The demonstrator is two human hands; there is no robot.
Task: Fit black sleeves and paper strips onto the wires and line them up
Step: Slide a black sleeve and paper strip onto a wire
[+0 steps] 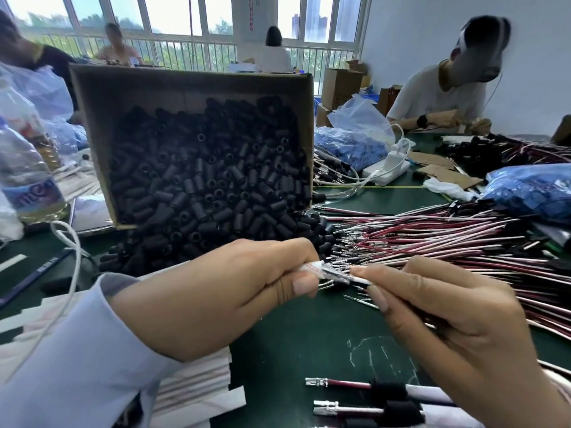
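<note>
Nearest, finished wires (349, 385) are laid side by side on the table (309, 335), terminals pointing left. Above, a paper strip (310, 268) is pinched in the curled left hand (222, 291). A wire (335, 274), axis left-right and terminal aimed at the strip, is pinched between thumb and forefinger of the right hand (448, 316). Beyond, black sleeves (210, 180) are spilled from a tilted box (185, 84).

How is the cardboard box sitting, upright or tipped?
Tipped. The cardboard box has its open side facing the camera, and black sleeves spill from its lower edge onto the table.

Plastic bottle (27, 168) at left, white power strip (383, 176), person (438, 100) seated far right
</note>
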